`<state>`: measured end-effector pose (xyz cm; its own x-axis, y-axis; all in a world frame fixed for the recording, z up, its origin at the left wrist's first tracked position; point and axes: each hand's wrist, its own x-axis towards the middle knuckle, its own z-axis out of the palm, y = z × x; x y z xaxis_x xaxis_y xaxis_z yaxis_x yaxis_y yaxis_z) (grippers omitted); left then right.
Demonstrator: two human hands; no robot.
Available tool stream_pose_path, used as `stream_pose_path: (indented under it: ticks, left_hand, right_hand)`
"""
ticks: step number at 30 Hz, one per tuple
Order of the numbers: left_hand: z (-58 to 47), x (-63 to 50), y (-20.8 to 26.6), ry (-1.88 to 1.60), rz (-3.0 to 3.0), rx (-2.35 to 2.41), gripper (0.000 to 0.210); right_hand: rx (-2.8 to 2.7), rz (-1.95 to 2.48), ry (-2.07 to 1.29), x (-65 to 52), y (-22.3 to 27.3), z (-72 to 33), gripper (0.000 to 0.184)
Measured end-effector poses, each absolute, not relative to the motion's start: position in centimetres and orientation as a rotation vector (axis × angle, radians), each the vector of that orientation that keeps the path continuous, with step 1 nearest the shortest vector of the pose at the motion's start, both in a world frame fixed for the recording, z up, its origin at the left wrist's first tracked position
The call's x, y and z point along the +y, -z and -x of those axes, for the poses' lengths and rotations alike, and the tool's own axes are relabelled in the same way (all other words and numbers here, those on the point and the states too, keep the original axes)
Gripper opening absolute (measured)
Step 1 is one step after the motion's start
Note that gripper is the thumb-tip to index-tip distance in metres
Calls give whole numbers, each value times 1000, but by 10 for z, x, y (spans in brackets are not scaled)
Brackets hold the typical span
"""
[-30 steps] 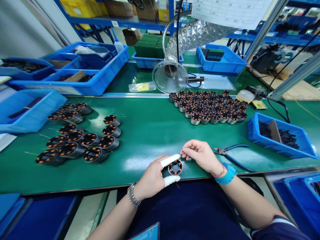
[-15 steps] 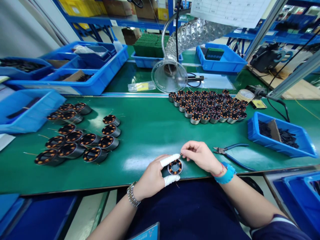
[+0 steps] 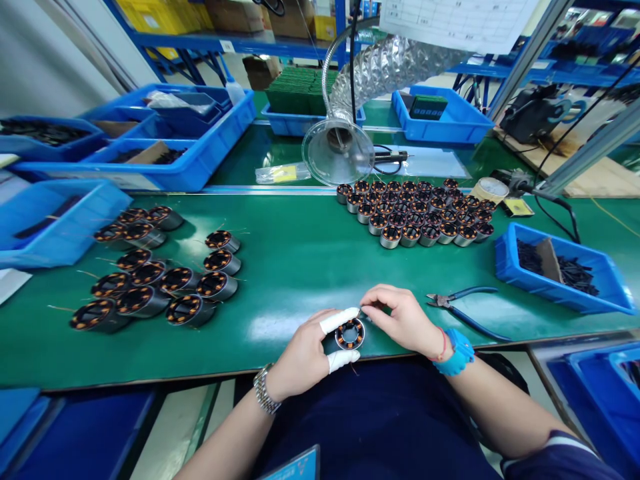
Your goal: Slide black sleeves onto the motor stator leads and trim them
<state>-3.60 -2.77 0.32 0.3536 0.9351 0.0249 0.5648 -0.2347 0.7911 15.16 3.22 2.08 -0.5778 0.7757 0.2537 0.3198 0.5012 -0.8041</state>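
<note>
Near the table's front edge, a motor stator [image 3: 349, 334] with copper windings in a metal ring is gripped by my left hand [image 3: 313, 347]. White finger covers wrap that hand's thumb and a finger, one on each side of the stator. My right hand [image 3: 400, 317] is pinched at the stator's upper right edge, at what looks like a thin wire end; the fingertips hide most of it. Cutting pliers [image 3: 445, 302] with blue handles lie open to the right of my right hand.
Similar stators with loose wires stand at left [image 3: 145, 300]; a tight block of stators [image 3: 415, 213] stands at back right. A blue bin [image 3: 565, 293] of black pieces is at right. A clear fume hood [image 3: 338, 153] on a foil duct hangs at the back. Blue trays [image 3: 170, 175] stand at back left.
My right hand has shifted very slightly, its wrist turning a little at the stator's edge. My left hand and the stator have stayed in place.
</note>
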Motion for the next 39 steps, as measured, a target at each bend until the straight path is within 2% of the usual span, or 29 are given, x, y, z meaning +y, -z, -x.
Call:
stream_pose_path:
  ticks: [22, 30, 32, 37, 39]
  left_hand:
    - [36, -27, -2, -713, -1916, 1282, 58]
    - [36, -28, -2, -708, -1926, 1272, 56]
    - [36, -28, -2, -703, -1912, 1281, 57]
    - [36, -29, -1, -708, -1820, 1316, 68]
    - [35, -30, -2, -708, -1807, 1317, 69]
  right_hand:
    - [-2164, 867, -852, 32, -18, -151, 8]
    - [-2456, 668, -306, 32, -1, -147, 20]
    - [-2437, 687, -439, 32, -5, -149, 18]
    - [-2113, 997, -1291, 37, -29, -155, 20]
    - [-2073, 1050, -1513, 40, -34, -154, 21]
